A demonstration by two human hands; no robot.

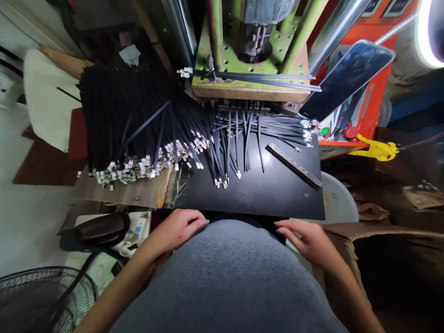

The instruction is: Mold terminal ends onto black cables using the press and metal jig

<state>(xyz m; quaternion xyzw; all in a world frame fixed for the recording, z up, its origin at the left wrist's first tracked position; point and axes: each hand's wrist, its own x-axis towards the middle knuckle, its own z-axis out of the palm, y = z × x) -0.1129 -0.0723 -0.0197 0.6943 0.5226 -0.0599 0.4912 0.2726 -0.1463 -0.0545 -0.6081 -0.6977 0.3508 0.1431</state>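
Observation:
My left hand (183, 225) is beside my lap at the front edge of the black worktop (270, 199), its thumb and index finger stretched toward each other with nothing visible between them. On the other side of my lap, my right hand (302, 235) is near the same edge, fingers extended and empty. Loose black strips with silver heads (222, 159), like coated metal cable ties, lie on the worktop beyond both hands. A thick pile of the same strips (128, 115) fills the left side. At the right lies a slim metal bar (294, 165), slanted.
A green press (249, 69) stands behind the worktop, with several strips across its base plate. A phone (348, 78) leans by an orange box (374, 115). There is an open carton (354, 238) at lower right and a fan (79, 286) at lower left.

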